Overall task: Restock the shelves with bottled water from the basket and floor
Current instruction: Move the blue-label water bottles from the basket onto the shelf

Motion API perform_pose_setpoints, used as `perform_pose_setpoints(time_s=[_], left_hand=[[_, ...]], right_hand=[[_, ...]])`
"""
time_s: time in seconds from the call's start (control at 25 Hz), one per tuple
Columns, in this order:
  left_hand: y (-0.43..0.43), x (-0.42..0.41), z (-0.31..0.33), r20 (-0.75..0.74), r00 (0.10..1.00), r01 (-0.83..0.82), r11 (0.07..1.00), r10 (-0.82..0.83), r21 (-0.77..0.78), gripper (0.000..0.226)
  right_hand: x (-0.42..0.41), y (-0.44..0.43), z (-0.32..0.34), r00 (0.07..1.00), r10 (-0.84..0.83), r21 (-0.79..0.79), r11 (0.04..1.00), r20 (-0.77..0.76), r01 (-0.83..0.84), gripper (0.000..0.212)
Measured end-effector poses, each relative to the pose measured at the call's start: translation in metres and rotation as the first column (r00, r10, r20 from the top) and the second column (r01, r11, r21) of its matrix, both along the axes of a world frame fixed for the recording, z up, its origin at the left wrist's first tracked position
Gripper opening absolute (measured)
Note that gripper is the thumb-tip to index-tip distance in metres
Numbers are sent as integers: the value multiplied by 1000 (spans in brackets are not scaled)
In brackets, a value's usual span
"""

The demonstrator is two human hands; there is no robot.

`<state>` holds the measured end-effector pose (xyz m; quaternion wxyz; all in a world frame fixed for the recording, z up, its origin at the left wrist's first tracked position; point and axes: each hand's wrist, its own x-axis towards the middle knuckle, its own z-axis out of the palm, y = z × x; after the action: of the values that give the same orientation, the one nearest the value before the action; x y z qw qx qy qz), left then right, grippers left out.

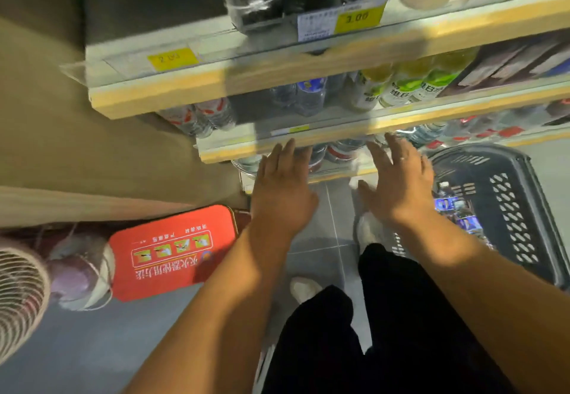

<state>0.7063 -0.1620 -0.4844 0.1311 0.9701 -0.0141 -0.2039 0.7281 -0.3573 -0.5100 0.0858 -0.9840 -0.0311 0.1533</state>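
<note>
Both my hands reach forward toward the lowest shelf, fingers straight and spread, holding nothing. My left hand [282, 190] hovers in front of the water bottles [340, 149] standing on the bottom shelf [364, 171]. My right hand [401, 183] is beside it, just left of the dark plastic basket [509, 208] on the floor, which holds several bottles with blue labels [453, 208]. More water bottles with red labels [200, 117] stand on the shelf above at the left.
Wooden-edged shelves [277, 85] with yellow price tags rise above, carrying dark bottles and green-labelled drinks [410, 88]. A red fire-extinguisher box [175, 254] and a floor fan [18, 298] stand at the left. My dark trousers and white shoes are on the grey tiled floor.
</note>
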Motion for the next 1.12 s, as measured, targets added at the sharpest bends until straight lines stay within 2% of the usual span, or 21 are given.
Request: perform_pose_setpoints(time_s=[0.2,0.36,0.48,0.6,0.8,1.04,1.12], left_hand=[[-65,-3,14,-33,990,133,987,-137,-89,83],[-136,7,7,-101,954,271,956,-282,-109,85],[-197,20,-6,-97,918,368,917,-385,-152,83],[-262,34,-24,-117,862,474,867,-493,-156,82],[-339,61,-72,-149,778,597,792,-610,-126,82],[-400,75,-172,-243,645,711,685,-725,-156,78],[-418,79,-215,-299,637,698,696,-711,-169,76]], right_hand=[[-38,-61,16,986,-150,94,985,79,142,68],[-58,-124,-1,947,-322,15,947,14,322,67],[-61,-177,-17,919,-394,-11,919,-18,394,64],[-68,-229,-33,828,-542,-44,839,-142,542,70],[-77,-286,-70,716,-668,-4,732,-201,681,67],[-84,-319,-159,539,-798,-7,561,-270,828,68],[-81,-332,-193,479,-827,-18,506,-295,862,72]])
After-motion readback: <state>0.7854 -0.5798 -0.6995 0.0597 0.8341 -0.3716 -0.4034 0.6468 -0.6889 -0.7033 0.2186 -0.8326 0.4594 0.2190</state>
